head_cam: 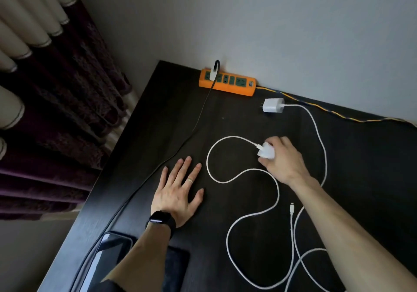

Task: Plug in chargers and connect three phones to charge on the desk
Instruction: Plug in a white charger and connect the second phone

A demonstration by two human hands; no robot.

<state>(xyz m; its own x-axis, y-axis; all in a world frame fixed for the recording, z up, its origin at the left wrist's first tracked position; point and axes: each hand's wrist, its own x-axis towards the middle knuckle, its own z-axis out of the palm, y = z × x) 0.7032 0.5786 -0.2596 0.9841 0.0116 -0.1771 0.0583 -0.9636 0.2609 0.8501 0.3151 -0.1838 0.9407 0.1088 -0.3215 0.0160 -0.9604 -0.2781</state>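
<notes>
An orange power strip [228, 83] lies against the wall at the back of the dark desk [225, 115]. One white plug with a black cable [198, 120] sits in its leftmost socket. My right hand [282, 160] grips a white charger [266, 152], whose white cable [225, 178] loops across the desk. A second white charger [273, 105] lies loose right of the strip, its cable [320, 142] curving toward me. My left hand [178, 190] rests flat on the desk, fingers spread. Two phones [112, 251] [176, 267] lie near the front edge, partly hidden by my left arm.
A loose white connector tip [292, 207] lies by my right forearm. The strip's yellow and blue cord [334, 112] runs along the wall to the right. Dark curtains [58, 102] hang left of the desk.
</notes>
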